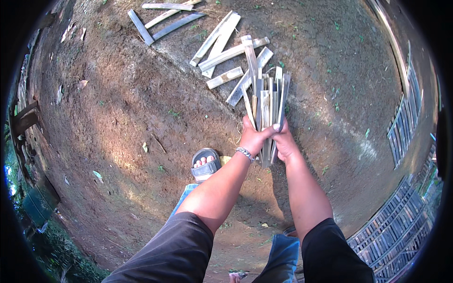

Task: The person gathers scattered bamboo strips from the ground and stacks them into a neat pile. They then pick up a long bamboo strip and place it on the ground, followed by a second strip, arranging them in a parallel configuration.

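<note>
A bundle of split bamboo strips stands roughly upright between my two hands, its upper ends uneven and fanned out. My left hand wraps round the left side of the bundle, with a chain bracelet on the wrist. On the other side my right hand grips it too, the thumbs meeting across the front. The fingers behind the bundle are partly hidden. Just beyond lie several loose bamboo pieces on the dirt, some crossing one another.
More bamboo pieces lie farther off to the left. My sandalled foot is on the brown soil left of the bundle. Slatted bamboo panels lie at the right, and a dark board at the left edge. Leaves are scattered about.
</note>
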